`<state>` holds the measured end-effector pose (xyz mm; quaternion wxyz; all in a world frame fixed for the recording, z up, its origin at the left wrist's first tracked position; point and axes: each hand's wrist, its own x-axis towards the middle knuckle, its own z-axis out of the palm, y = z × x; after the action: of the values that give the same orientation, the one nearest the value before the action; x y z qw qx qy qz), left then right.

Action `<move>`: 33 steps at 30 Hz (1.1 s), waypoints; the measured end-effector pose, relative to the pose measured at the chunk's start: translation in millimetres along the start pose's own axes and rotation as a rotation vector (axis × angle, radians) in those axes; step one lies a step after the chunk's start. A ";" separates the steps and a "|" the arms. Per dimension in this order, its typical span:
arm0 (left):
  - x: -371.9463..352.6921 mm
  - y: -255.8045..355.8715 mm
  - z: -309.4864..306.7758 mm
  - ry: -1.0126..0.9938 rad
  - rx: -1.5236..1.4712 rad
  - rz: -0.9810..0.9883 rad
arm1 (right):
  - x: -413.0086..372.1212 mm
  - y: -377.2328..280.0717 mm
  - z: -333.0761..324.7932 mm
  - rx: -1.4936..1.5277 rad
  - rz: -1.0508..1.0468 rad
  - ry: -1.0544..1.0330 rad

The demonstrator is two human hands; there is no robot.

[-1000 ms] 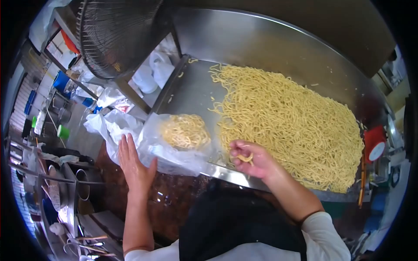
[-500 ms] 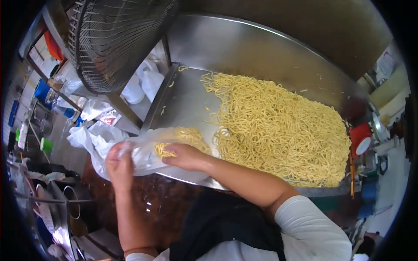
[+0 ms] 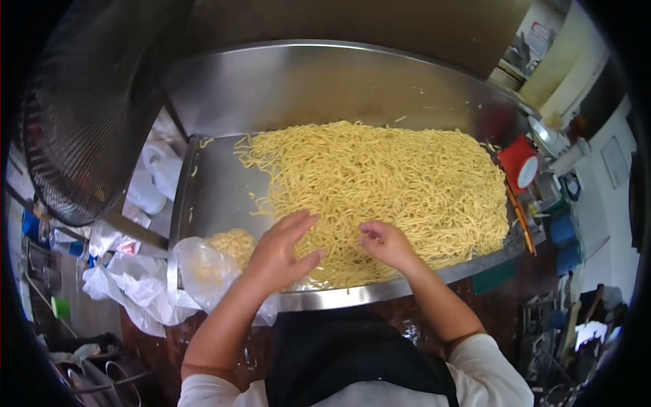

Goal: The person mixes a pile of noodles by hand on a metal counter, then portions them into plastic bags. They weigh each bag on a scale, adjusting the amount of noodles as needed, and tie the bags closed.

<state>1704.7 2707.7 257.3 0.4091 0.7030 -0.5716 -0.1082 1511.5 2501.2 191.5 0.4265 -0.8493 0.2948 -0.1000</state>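
A wide heap of yellow noodles (image 3: pixel 386 183) lies loose on the metal tray table (image 3: pixel 224 183). Over the heap's near left edge is my left hand (image 3: pixel 281 251), its fingers spread and nothing in it. My right hand (image 3: pixel 386 244) hangs above the near part of the heap, its fingers curled but apart, and I see nothing held. A clear plastic bag (image 3: pixel 200 268) with some noodles in it rests at the tray's near left corner, beside a small pile of noodles (image 3: pixel 234 243), left of my left hand.
A large fan (image 3: pixel 81 129) stands at the upper left. White plastic bags (image 3: pixel 139 288) hang at the tray's left front. Beyond the tray's right end are a red scale (image 3: pixel 519 165) and orange sticks (image 3: pixel 522 220). A metal backboard (image 3: pixel 325 81) rises behind the noodles.
Both hands have let go of the bag and moved right, over the big noodle heap. The bag now rests at the tray's corner. The view has turned to the right.
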 end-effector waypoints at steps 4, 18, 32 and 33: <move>88.1 -93.5 69.2 -0.027 0.203 -0.247 | -23.7 31.0 -33.5 0.009 0.018 0.077; 129.5 -182.3 146.5 -0.322 0.259 -0.889 | 177.1 119.7 -42.4 -0.620 0.373 -0.315; 234.8 -166.5 0.1 -0.395 0.480 -0.879 | 94.0 102.9 -178.9 -0.362 0.104 -0.193; 242.7 -157.0 28.6 -0.046 0.540 -0.588 | 90.7 110.1 -181.6 -0.599 -0.019 -0.023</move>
<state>1877.8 2480.2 205.8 0.1481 0.9163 -0.3628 -0.0824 1462.4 2276.3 209.7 0.1591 -0.9411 0.2984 -0.0030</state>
